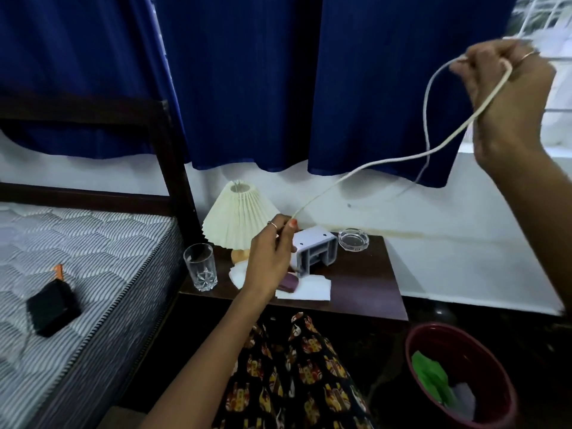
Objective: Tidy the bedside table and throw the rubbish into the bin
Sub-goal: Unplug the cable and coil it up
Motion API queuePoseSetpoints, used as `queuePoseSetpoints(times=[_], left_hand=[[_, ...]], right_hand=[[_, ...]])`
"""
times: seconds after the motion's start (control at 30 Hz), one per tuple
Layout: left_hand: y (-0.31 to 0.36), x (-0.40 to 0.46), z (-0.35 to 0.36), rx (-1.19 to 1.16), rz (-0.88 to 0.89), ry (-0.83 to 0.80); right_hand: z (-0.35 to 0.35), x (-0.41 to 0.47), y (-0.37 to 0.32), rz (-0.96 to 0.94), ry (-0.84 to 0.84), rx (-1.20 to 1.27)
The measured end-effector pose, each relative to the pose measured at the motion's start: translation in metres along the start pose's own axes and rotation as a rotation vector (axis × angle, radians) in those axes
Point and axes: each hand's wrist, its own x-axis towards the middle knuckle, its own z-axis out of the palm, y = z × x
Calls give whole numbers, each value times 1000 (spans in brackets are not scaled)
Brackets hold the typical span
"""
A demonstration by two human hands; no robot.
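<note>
Cable (365,165) slants up from left hand (269,258) to right hand (507,97).

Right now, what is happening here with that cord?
A person holds a white cord stretched between both hands: the right hand grips looped cord up high by the curtain, the left hand pinches it low over the bedside table. A lamp, glass, ashtray, grey block and tissues are on the table. The red bin already holds rubbish.
</note>
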Motion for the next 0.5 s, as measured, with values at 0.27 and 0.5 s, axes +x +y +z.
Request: queuePoseSetpoints(times=[0.27, 0.5], left_hand=[[45, -10, -29, -350, -105, 38], [77, -12, -40, -618, -213, -158]], right_hand=[[-49, -73, -9, 194, -191, -635], [-84, -158, 47, 571, -510, -870]])
